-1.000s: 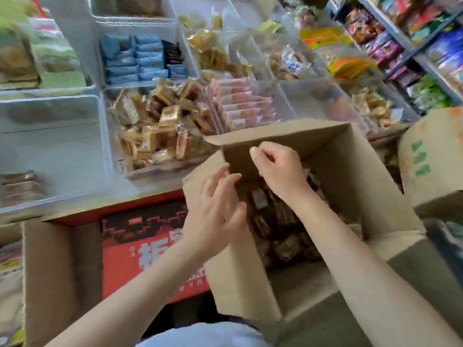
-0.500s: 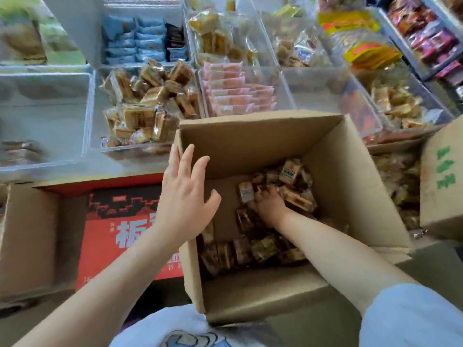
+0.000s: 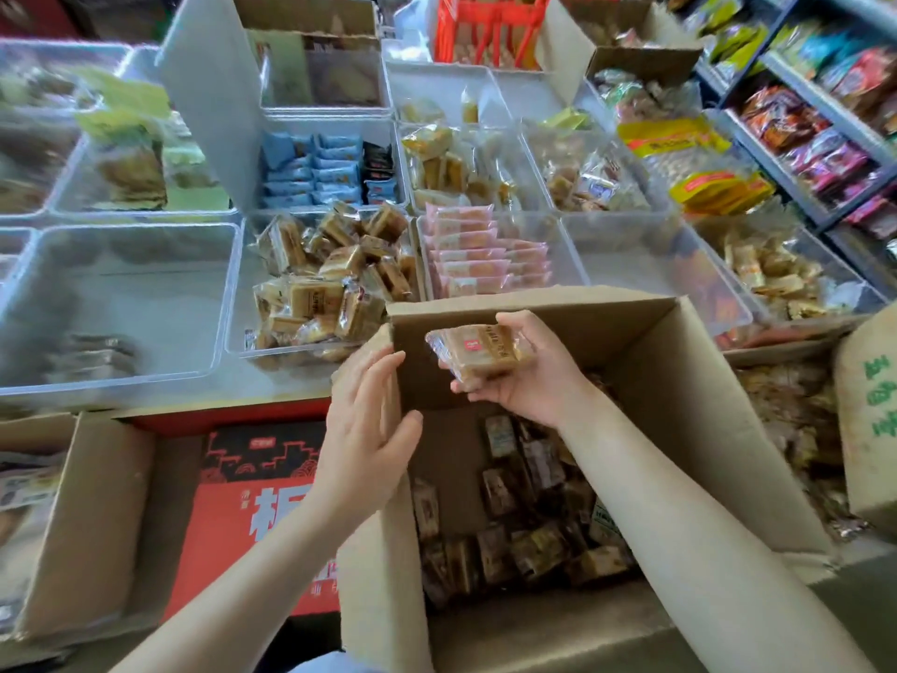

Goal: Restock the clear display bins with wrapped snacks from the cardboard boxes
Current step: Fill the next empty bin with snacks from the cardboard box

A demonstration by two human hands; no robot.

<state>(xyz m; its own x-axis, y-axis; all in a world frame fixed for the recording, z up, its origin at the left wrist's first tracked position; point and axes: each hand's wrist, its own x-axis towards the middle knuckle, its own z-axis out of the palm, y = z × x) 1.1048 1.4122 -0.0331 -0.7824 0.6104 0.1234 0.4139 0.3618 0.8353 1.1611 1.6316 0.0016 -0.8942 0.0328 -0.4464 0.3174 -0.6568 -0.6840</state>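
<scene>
Holding a clear-wrapped tan snack cake [image 3: 478, 351] above the open cardboard box [image 3: 718, 429], the right hand [image 3: 524, 381] has its fingers and thumb curled round the packet's edges, lifted level with the box's far wall — high enough, it seems, to carry it over that wall toward the bins. The left hand [image 3: 366, 429] lies flat against the outside of the box's left wall, fingers straight and gripping nothing, thumb hooked over the rim; most likely it steadies the box while the other hand draws stock out. More dark-wrapped snacks [image 3: 524, 517] lie loose on the box floor, so plenty is left to move.

Beside the box on the left sits a red printed carton [image 3: 252, 502], and further left another open cardboard box [image 3: 97, 517]. Beyond the box's far wall the clear display bins begin: one directly ahead-left is partly filled with similar tan cakes [image 3: 330, 279] — the probable destination — with pink packets [image 3: 480, 255] in the bin to its right and a nearly bare bin [image 3: 121, 303] at the left. Blue packets [image 3: 315, 172] fill a bin in the row behind. Store shelves [image 3: 825, 114] of coloured bags rise at the far right.
</scene>
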